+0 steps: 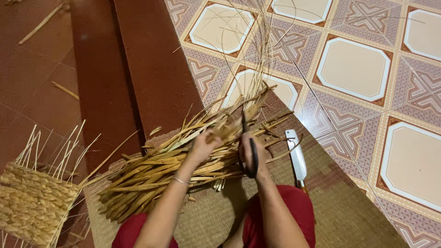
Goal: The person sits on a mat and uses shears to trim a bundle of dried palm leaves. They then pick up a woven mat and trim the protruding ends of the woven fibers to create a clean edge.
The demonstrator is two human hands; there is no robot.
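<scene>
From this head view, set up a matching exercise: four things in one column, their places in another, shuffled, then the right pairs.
Things:
1. black-handled scissors
2. broad white-bladed knife
3. half-woven pale straw basket piece
4. bundle of dry yellow-brown reed strips

Places:
A. at the lower left edge, on the dark red floor
B. in the right hand
C. flat on the woven mat, right of the hands
D. under the left hand

Pairs: 1-B, 2-C, 3-A, 4-D

Bare woven mat (340, 202) right of the knife (296, 158), reed bundle (156, 172) crowding the left, tiled floor (353, 69) beyond open
</scene>
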